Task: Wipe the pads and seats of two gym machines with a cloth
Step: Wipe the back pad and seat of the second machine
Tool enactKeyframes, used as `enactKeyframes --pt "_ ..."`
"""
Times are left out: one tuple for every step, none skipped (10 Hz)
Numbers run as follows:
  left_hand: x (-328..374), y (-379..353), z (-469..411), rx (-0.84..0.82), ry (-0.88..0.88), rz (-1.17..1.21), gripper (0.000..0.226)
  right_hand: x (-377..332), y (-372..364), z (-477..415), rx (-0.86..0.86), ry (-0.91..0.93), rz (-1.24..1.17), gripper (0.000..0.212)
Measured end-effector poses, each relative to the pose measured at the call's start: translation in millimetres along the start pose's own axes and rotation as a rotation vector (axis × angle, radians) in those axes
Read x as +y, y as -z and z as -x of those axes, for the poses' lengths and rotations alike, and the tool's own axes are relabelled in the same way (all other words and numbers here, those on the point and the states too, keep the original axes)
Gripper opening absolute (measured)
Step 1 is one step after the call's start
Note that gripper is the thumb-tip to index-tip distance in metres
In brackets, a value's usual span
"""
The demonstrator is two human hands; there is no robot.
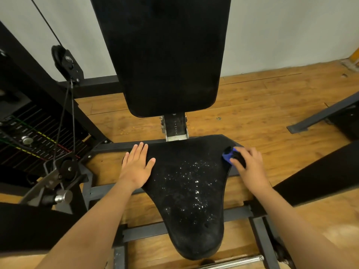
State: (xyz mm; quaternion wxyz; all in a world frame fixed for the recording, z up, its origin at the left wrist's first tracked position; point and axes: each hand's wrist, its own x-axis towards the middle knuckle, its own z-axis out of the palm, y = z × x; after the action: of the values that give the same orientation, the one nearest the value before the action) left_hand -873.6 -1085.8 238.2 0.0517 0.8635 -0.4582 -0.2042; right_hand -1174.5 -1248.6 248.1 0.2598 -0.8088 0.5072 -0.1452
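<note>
Head cam: black seat (pixel 186 181), long axis running toward viewer, narrow end nearest, speckled w/ white flecks. Left hand (pixel 137 167) flat on seat's left edge, fingers spread, holding nothing. Right hand (pixel 247 164) bunches blue cloth (pixel 228 155) at seat's far-right corner.

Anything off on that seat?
Yes: the seat has white specks scattered across its middle and front, unlike the plain back pad. A small dent or hole shows near the front.

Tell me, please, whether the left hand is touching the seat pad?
Touching. The head view shows the left hand lying flat, fingers spread, on the back left corner of the seat pad, with no gap visible beneath the palm.
</note>
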Motion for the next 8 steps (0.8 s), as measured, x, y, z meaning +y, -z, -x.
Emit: enactKeyframes --pt "-2 0 -1 0.002 -0.002 0.001 0.061 3 -6 -21 0.024 -0.127 -0.054 0.036" --pt "-3 1 -1 0.007 -0.002 -0.004 0.061 -3 -15 -14 0.04 -0.285 -0.317 0.039" --pt "-2 1 -1 0.0 -0.001 -0.002 0.061 -10 -24 17 0.063 -0.333 -0.471 0.041" --pt "-3 2 -1 -0.016 0.001 0.004 0.062 -24 -29 55 0.051 -0.281 -0.528 0.037" --pt "-2 3 -1 -0.021 0.006 0.005 0.062 -35 -26 81 0.005 -0.217 -0.55 0.03" --pt "0 4 0 -0.017 0.007 -0.002 0.061 -33 -17 80 -0.053 -0.176 -0.49 0.032" --pt "2 4 0 -0.013 0.008 -0.004 0.061 -22 -14 56 -0.057 -0.162 -0.353 0.037" --pt "2 4 1 -0.012 0.006 0.0 0.061 -13 -11 12 -0.002 -0.209 -0.266 0.036"
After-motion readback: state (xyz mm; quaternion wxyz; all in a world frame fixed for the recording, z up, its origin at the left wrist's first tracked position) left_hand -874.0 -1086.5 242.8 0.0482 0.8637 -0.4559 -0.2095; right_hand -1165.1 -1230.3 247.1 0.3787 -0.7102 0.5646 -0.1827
